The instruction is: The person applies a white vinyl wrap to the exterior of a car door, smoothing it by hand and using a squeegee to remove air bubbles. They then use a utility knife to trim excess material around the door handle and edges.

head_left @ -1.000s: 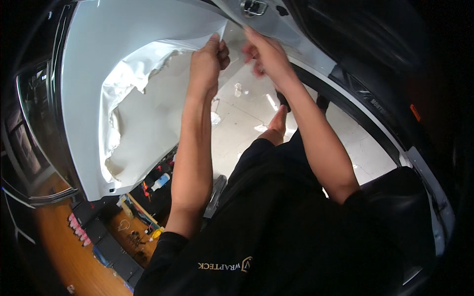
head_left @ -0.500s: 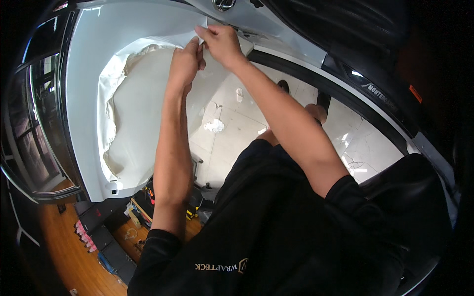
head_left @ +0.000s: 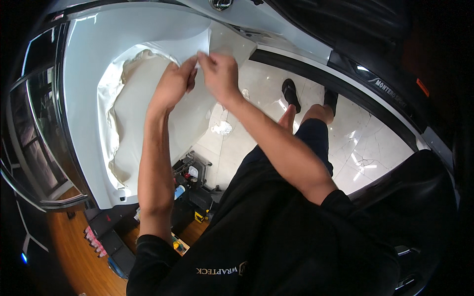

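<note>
**Film corner pinched at the panel edge**

The left hand (head_left: 173,86) and the right hand (head_left: 219,74) are raised side by side, fingertips pinched together on the corner of a white film sheet (head_left: 148,113). The sheet hangs loose and wrinkled from a glossy white car panel (head_left: 84,98), high in the view, just in front of the hands.

Judging from the hold, the grip is only a fingertip pinch on a small corner. It could slip, or an uneven pull could crease the film or tear it at the edge. The slack, crumpled part might also fold onto itself and stick.

Below the forearms a dark tool cart (head_left: 195,190) carries small bottles, one with a blue body. Lower left, a row of small pink containers (head_left: 93,239) stands by the wooden floor (head_left: 49,256). A small orange rectangular label (head_left: 422,88) sits on the dark trim at upper right. Crumpled white scraps (head_left: 222,128) lie on the pale tiled floor (head_left: 365,143).
</note>
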`<state>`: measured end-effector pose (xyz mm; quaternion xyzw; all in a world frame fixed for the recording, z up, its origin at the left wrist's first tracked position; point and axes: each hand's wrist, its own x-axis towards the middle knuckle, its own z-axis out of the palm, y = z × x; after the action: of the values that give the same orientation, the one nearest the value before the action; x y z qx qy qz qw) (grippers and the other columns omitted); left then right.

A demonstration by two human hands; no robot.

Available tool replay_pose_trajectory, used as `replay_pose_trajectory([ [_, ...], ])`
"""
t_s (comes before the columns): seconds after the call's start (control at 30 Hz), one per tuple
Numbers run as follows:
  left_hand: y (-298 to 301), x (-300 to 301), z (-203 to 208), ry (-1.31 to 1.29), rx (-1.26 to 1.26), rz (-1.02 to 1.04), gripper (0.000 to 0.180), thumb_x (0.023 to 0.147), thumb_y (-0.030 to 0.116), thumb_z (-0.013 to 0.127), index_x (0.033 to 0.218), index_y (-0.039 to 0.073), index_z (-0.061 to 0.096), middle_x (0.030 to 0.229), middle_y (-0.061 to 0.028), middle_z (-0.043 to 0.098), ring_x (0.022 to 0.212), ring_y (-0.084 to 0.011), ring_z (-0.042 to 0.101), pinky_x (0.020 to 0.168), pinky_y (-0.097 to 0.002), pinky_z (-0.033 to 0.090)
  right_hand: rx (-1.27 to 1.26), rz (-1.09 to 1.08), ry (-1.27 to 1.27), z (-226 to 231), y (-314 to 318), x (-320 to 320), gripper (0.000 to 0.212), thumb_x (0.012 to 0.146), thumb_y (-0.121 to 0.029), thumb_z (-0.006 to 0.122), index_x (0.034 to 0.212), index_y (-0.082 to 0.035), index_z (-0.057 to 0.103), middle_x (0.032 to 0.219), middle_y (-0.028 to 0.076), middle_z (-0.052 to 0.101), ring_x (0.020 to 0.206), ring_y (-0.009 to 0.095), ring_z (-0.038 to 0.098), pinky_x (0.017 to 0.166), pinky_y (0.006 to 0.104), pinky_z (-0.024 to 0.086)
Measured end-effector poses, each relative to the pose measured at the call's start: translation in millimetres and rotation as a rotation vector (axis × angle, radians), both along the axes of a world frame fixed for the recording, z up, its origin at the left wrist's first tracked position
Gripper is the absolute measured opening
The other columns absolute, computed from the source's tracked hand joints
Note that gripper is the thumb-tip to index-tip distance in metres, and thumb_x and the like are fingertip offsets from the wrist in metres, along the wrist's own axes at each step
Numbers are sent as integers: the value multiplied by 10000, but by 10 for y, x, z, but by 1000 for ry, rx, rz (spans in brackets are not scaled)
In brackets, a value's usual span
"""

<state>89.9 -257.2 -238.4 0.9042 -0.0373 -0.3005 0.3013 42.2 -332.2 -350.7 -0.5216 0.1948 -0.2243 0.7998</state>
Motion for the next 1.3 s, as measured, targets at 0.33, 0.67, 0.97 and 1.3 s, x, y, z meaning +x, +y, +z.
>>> replay_pose_trajectory([
  [0.33,67,-33,-118,97,-326,205,338,1051,259,479,820,33,578,629,-9,506,527,-123,498,499,-287,400,635,237,139,341,15,-127,481,1039,-350,559,698,-11,588,597,67,579,467,141,560,382,317,416],
  [0.67,32,-209,-129,-115,-281,134,494,1053,393,485,755,4,545,629,-70,535,564,-168,542,575,-337,470,-795,193,-169,265,-532,-42,700,724,-69,782,1330,23,445,1270,273,514,1217,427,514,1051,491,421],
  [0.97,215,-721,911,-677,147,-467,214,867,172,713,1054,95,644,1130,-150,637,999,-383,623,873,-456,456,-946,-139,-113,331,-119,208,517,828,-45,685,1335,-35,581,1400,259,530,1328,474,458,1109,501,384],
  [1.3,593,445,1128,-1550,425,-1075,331,883,179,626,1184,47,662,1398,-163,574,1373,-361,456,1115,-489,388,-558,-349,-121,276,293,233,264,901,-18,581,1111,-54,738,1003,165,745,915,282,736,803,339,551],
])
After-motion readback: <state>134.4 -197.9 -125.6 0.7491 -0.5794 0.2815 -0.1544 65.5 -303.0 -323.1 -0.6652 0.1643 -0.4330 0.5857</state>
